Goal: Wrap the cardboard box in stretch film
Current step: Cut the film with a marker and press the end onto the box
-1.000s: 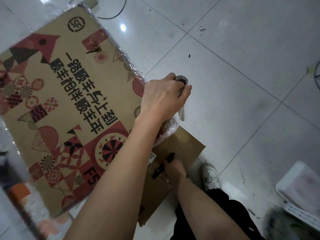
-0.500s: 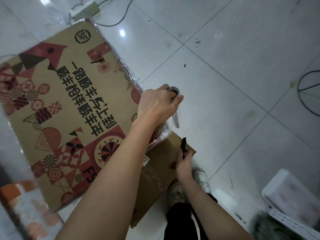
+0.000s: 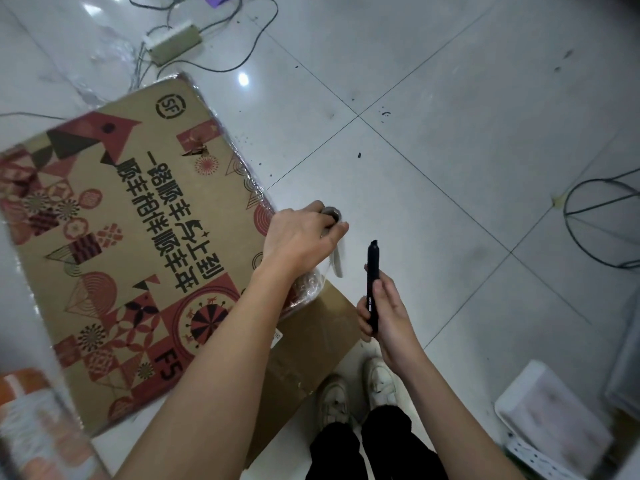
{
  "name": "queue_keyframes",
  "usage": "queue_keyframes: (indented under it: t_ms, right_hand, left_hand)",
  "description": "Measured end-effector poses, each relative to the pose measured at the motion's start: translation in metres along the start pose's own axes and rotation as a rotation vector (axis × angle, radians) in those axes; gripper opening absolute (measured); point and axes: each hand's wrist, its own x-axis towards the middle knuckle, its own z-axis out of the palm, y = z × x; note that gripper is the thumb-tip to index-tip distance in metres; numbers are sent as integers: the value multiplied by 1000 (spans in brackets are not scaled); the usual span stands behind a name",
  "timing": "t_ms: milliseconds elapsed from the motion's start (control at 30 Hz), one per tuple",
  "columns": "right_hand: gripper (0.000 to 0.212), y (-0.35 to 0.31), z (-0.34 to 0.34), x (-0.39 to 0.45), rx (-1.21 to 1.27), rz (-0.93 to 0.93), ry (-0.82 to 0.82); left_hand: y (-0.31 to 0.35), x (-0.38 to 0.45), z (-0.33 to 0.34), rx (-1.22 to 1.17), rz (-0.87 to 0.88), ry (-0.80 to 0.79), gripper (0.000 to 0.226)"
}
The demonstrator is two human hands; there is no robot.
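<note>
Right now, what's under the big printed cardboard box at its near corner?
A plain brown cardboard piece sticks out from beneath the printed cardboard box, lying on the white tiled floor. How far it reaches under is hidden by the box.
</note>
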Motion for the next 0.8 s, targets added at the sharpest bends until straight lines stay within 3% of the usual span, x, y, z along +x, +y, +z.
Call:
queue_keyframes:
  t_ms: [133, 333, 433, 567, 800]
  right_hand:
    - [37, -10, -4, -3, 47, 29, 40]
    - [7, -21, -8, -9, 50, -45, 114]
    - [6, -23, -11, -10, -48, -55, 68]
    - [21, -24, -14, -13, -42, -24, 32]
    - [17, -27, -25, -23, -390, -275, 108]
  left_hand:
    - [-1, 0, 0, -27, 6, 9, 44]
    - [-1, 2, 2, -44, -7, -19, 42]
    - [-1, 2, 2, -32, -6, -38, 43]
    - [1, 3, 0, -61, -10, -36, 46]
    - [2, -2, -7, -184, -3, -24, 33]
